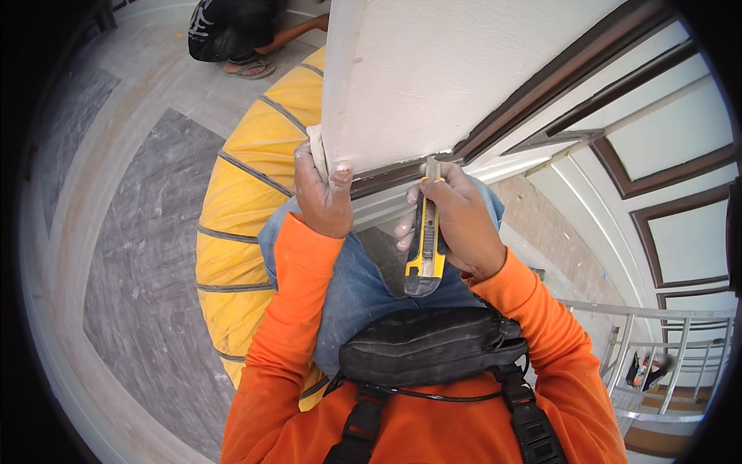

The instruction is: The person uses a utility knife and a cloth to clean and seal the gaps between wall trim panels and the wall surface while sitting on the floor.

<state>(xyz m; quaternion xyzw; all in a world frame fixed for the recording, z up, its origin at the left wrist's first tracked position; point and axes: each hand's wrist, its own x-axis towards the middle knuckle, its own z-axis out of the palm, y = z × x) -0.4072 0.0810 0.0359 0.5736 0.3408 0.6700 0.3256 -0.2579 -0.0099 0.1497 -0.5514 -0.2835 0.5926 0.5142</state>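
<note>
A yellow and black utility knife (424,243) is gripped in my right hand (466,224), its blade end pointing up at the dark trim strip (382,175) along the foot of the white wall panel (417,73). White dust coats some of my fingertips. At the panel's left edge, my left hand (323,199) is closed round a flat whitish piece (317,148), with the thumb on the near face. What that piece is I cannot make out, as the fingers and the edge partly cover it.
A ribbed yellow flexible duct (239,201) curves along my left. Beyond it a person (236,35) in sandals crouches. To the right are brown-framed wall panels (692,240) and a metal ladder-like frame (626,340), with another small figure behind. A black pouch (425,352) sits at my waist.
</note>
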